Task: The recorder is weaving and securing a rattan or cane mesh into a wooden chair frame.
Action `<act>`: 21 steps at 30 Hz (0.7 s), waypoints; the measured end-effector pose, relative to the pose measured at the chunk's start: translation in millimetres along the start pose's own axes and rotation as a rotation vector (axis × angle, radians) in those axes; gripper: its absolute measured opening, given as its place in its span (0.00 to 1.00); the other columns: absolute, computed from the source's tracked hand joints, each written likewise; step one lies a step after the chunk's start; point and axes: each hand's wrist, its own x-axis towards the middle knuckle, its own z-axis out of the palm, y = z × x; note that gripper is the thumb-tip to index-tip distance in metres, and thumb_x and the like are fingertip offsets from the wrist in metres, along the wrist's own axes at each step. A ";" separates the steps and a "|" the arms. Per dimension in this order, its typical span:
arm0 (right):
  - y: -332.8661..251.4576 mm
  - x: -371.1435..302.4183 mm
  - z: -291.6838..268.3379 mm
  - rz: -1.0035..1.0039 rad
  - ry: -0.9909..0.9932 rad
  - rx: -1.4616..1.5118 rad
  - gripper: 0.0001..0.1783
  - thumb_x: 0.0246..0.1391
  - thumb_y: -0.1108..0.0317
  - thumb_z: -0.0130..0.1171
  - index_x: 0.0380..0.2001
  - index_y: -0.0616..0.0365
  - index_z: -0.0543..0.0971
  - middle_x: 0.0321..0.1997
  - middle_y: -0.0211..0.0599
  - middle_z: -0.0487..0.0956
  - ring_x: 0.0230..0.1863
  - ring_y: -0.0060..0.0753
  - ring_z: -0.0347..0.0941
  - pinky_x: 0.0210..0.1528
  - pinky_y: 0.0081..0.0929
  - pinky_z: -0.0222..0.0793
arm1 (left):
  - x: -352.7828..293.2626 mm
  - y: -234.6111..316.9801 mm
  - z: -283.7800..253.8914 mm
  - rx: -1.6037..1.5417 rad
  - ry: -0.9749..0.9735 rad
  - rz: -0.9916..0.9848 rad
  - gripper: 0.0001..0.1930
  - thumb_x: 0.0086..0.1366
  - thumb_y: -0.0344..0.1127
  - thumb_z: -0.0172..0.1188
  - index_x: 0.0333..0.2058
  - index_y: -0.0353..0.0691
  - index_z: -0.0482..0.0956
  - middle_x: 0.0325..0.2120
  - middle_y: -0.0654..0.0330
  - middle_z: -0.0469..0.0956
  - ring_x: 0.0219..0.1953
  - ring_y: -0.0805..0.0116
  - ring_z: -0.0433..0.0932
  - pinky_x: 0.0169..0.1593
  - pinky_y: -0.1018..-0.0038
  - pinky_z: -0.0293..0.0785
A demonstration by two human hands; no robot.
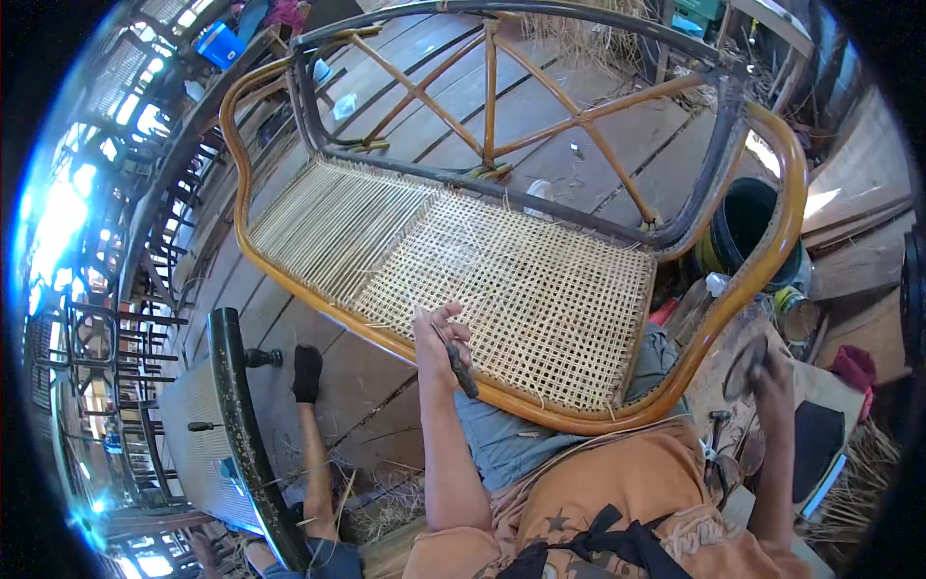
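Centrally, left hand (442,338) pinches an awl (461,367) over the cane seat (502,289); right hand (767,372) clasps a dark tool (745,369).

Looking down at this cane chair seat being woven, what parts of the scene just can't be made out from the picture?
- Head view: the dark tool in the left hand is too small and partly wrapped by fingers to identify.
- The right hand sits at the stretched fisheye rim; what it holds is blurred.
- The seat frame hides the near edge of the woven cane over the lap.
- Inside the dark bucket: hidden by the frame.
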 end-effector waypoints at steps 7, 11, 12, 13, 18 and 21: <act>138.5 -47.2 -52.5 0.326 0.036 0.008 0.20 0.49 0.73 0.51 0.48 0.64 0.69 0.38 0.30 0.74 0.35 0.28 0.71 0.36 0.26 0.66 | -1.4 -37.1 -6.7 0.039 0.038 -0.072 0.16 0.64 0.45 0.43 0.34 0.37 0.71 0.16 0.65 0.67 0.14 0.76 0.66 0.17 0.80 0.63; 207.6 -43.0 -97.7 0.099 0.098 -0.641 0.14 0.50 0.71 0.50 0.41 0.65 0.73 0.29 0.33 0.75 0.27 0.25 0.70 0.27 0.25 0.64 | -6.1 -47.2 -8.5 0.072 0.020 0.037 0.14 0.65 0.45 0.46 0.31 0.39 0.70 0.16 0.66 0.67 0.15 0.76 0.67 0.18 0.80 0.66; 200.2 -41.9 -106.5 0.003 -0.045 -1.140 0.14 0.49 0.71 0.50 0.39 0.67 0.73 0.28 0.38 0.76 0.26 0.26 0.72 0.27 0.27 0.65 | -7.0 -46.8 -9.0 0.068 0.033 0.053 0.15 0.66 0.47 0.45 0.30 0.40 0.69 0.16 0.66 0.67 0.15 0.75 0.68 0.18 0.78 0.66; 174.5 -39.7 -101.1 0.061 -0.183 -1.353 0.14 0.47 0.70 0.52 0.36 0.67 0.74 0.26 0.46 0.75 0.28 0.32 0.74 0.30 0.30 0.66 | -9.2 -46.2 -9.6 0.026 0.071 0.028 0.16 0.66 0.49 0.45 0.30 0.41 0.69 0.17 0.66 0.67 0.15 0.75 0.68 0.18 0.79 0.67; -24.3 -7.2 24.0 0.090 -0.562 -0.742 0.11 0.49 0.66 0.54 0.29 0.65 0.76 0.24 0.41 0.75 0.28 0.32 0.73 0.31 0.29 0.67 | -14.4 -40.5 0.9 0.110 0.043 0.024 0.15 0.66 0.46 0.43 0.30 0.40 0.68 0.19 0.63 0.68 0.14 0.74 0.67 0.18 0.78 0.68; -68.4 37.3 154.7 -0.182 -0.675 -0.383 0.12 0.52 0.64 0.52 0.31 0.65 0.75 0.26 0.41 0.75 0.31 0.34 0.73 0.35 0.28 0.66 | -9.0 -50.6 -8.3 0.122 0.036 -0.100 0.11 0.65 0.37 0.42 0.33 0.38 0.70 0.19 0.64 0.68 0.16 0.77 0.68 0.20 0.81 0.67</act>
